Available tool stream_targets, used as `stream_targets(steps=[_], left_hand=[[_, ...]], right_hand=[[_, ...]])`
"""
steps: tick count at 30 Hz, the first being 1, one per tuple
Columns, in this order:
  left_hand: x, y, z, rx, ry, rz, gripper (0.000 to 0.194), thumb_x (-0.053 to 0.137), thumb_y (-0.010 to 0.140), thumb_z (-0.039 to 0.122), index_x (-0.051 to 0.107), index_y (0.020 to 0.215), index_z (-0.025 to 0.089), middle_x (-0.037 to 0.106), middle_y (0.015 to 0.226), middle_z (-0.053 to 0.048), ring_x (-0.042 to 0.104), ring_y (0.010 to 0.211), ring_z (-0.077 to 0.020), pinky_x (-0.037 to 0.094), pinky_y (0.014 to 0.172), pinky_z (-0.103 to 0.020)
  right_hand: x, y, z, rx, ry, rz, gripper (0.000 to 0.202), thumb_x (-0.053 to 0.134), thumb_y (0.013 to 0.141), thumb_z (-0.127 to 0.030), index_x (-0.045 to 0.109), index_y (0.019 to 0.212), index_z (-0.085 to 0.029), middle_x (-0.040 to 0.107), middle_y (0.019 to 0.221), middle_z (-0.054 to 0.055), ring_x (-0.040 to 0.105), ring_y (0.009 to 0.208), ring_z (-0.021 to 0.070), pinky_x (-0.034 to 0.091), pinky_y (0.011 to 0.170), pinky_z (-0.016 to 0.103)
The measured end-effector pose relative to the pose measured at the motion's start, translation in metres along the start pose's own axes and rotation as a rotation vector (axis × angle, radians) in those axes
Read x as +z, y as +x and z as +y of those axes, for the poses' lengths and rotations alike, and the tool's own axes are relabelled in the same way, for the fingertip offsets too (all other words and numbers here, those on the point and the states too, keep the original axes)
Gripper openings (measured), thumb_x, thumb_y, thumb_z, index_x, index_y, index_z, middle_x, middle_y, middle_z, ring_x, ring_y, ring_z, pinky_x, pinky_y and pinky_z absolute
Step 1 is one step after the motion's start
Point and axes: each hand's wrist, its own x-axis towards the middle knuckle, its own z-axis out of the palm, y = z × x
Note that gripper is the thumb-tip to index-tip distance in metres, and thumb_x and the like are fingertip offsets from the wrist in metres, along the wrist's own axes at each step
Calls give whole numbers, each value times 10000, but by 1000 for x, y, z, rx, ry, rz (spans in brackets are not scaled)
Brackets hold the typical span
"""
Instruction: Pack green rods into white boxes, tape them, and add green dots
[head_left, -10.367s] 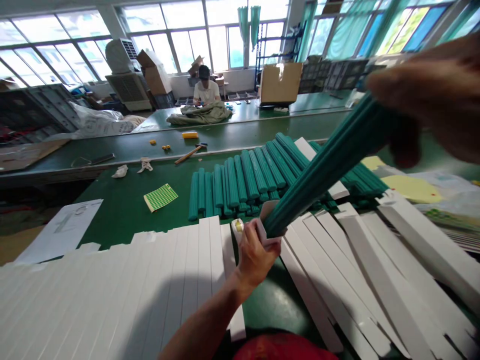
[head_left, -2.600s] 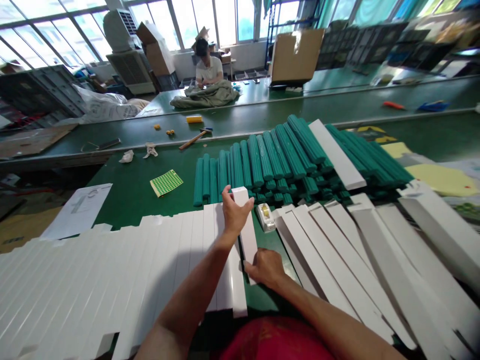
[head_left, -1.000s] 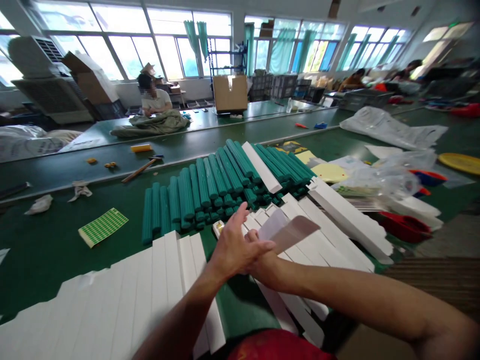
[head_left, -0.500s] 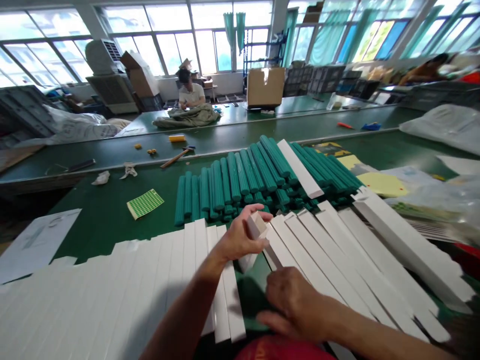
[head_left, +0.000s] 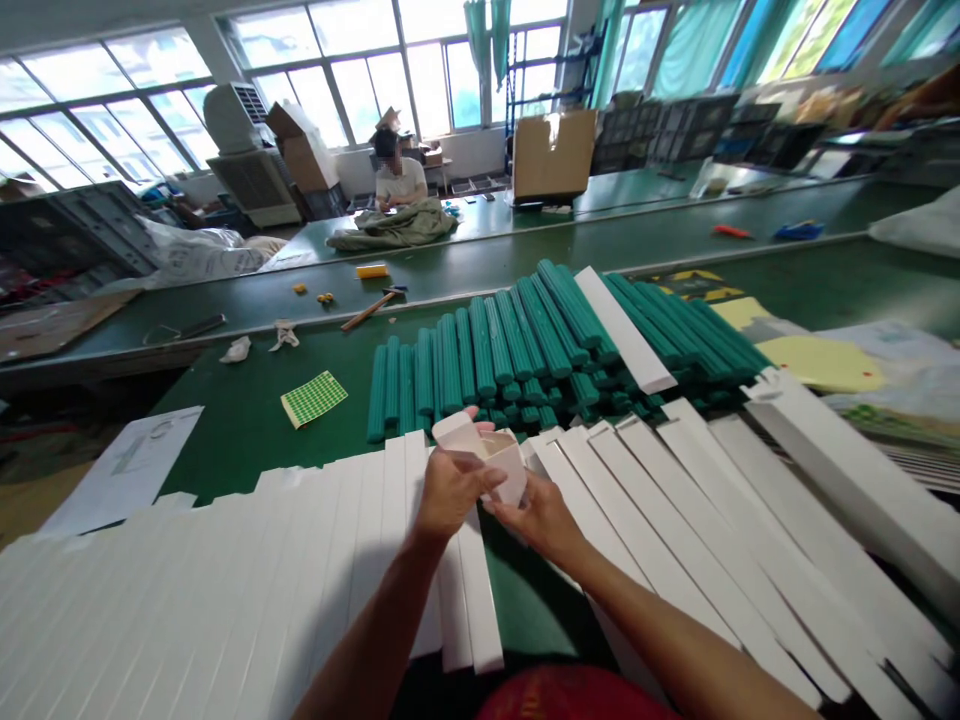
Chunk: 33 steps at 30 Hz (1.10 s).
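Between my two hands is a white cardboard box [head_left: 510,468], its open end tilted up toward me and an end flap standing out at the left. My left hand [head_left: 452,492] is closed on the box's left side, thumb across the front near the rim. My right hand [head_left: 546,517] grips its lower right side with the fingertips. Most of the box's length is hidden. Just beyond lies a pile of ribbed green rods [head_left: 487,345]. One long white box [head_left: 626,330] rests on top of the rods.
Rows of white boxes [head_left: 300,560] lie at left, and long white boxes [head_left: 645,500] fan out at right. A green sticker sheet [head_left: 314,399], a hammer [head_left: 369,309] and a yellow roll [head_left: 372,271] lie farther off. Across the tables sits a person [head_left: 400,180].
My right hand has come up from below to the box. The box's open end now faces me more, with its flap out to the left. The camera view has shifted slightly.
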Motion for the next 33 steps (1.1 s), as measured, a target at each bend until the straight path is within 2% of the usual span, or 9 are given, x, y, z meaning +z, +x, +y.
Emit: stream_targets(steps=[3, 6, 9, 12, 17, 20, 27, 31, 33], left_hand=[[12, -9, -21, 173, 119, 445, 986, 831, 561, 504, 330, 1352, 196, 546, 1253, -157, 639, 1059, -262, 564, 830, -358], [22, -6, -29, 198, 202, 583, 801, 826, 593, 421, 416, 1236, 180, 584, 1172, -139, 640, 1047, -245, 553, 860, -357], [17, 4, -22, 133, 230, 589, 607, 800, 633, 391, 511, 1112, 155, 657, 1022, -105, 677, 908, -220, 562, 793, -335], [2, 14, -8, 120, 289, 571, 517, 781, 654, 376, 571, 1062, 139, 686, 914, -77, 677, 777, -191, 557, 706, -296], [-7, 23, 0, 155, 360, 507, 538, 773, 645, 378, 595, 1084, 125, 699, 900, -82, 674, 754, -191, 552, 693, -289], [0, 24, -7, 155, 414, 444, 530, 771, 627, 378, 599, 1062, 131, 699, 916, -90, 675, 764, -200, 556, 712, -304], [11, 27, -12, 155, 485, 373, 542, 734, 661, 353, 580, 1134, 137, 711, 983, -104, 690, 823, -217, 565, 761, -336], [14, 35, -15, 256, 516, 463, 671, 736, 653, 344, 519, 1244, 114, 690, 1062, -139, 686, 872, -235, 569, 768, -350], [16, 40, -16, 321, 512, 495, 721, 736, 650, 320, 483, 1292, 111, 669, 1126, -157, 681, 926, -245, 570, 778, -347]], right_hand=[[17, 2, 5, -177, -285, 243, 270, 561, 808, -352, 637, 965, -146, 684, 955, 138, 607, 941, 289, 480, 853, 416], [31, 4, 11, -282, -411, 282, 321, 487, 869, -363, 617, 1016, -110, 671, 920, 162, 609, 910, 289, 490, 812, 420], [24, 8, 16, -387, -452, 166, 449, 499, 881, -449, 585, 1133, -87, 668, 1004, 182, 610, 968, 293, 498, 834, 423], [-10, 20, 14, -557, -467, 72, 559, 536, 860, -503, 538, 1247, -100, 633, 1189, 184, 576, 1100, 283, 466, 933, 418], [-86, 73, 4, -416, -919, 405, 604, 494, 887, -253, 351, 1462, -136, 351, 1522, 166, 271, 1407, 342, 151, 1111, 609], [-113, 110, 5, -393, -1175, 392, 561, 431, 900, -123, 390, 1454, -196, 230, 1584, 107, 160, 1452, 355, 38, 1094, 672], [-134, 155, -5, -573, -1350, 227, 384, 433, 918, -137, 581, 1269, -93, 572, 1329, 204, 426, 1321, 353, 142, 1089, 646], [-156, 147, -60, -426, -1127, 380, 432, 526, 881, -275, 570, 1206, 6, 665, 1117, 247, 644, 961, 317, 455, 852, 454], [-178, 131, -92, -298, -980, 555, 456, 547, 880, -343, 563, 1190, -9, 698, 913, 198, 647, 753, 267, 469, 684, 371]])
